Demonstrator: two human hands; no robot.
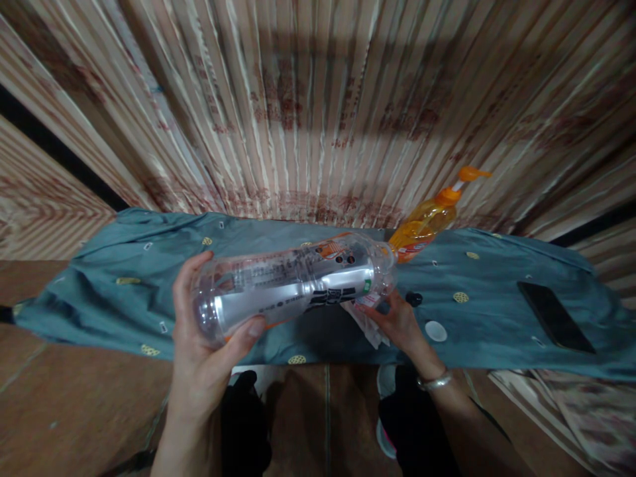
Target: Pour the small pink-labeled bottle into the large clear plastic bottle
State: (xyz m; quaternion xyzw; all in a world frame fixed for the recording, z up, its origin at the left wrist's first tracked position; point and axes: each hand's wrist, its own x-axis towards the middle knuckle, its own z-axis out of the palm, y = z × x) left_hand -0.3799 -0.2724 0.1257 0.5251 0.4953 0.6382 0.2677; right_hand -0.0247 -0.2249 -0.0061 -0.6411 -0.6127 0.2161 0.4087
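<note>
A large clear plastic bottle [298,285] with a silver and orange label lies sideways above the cloth-covered surface. My left hand [199,344] is wrapped round its left end, thumb along the near side. At the bottle's right end, my right hand [395,321] has its fingers closed on a crumpled white tissue [370,328], which hangs under the bottle; a small red-and-white patch shows by the fingertips. Whether those fingers also grip the bottle is partly hidden. Behind the right end stands an orange pump bottle [424,222], tilted in view.
A teal patterned cloth [124,258] covers the narrow surface. Right of my right hand lie a small black cap [414,299] and a white round lid [436,331]. A black phone [554,317] rests farther right. A striped curtain [318,119] hangs behind.
</note>
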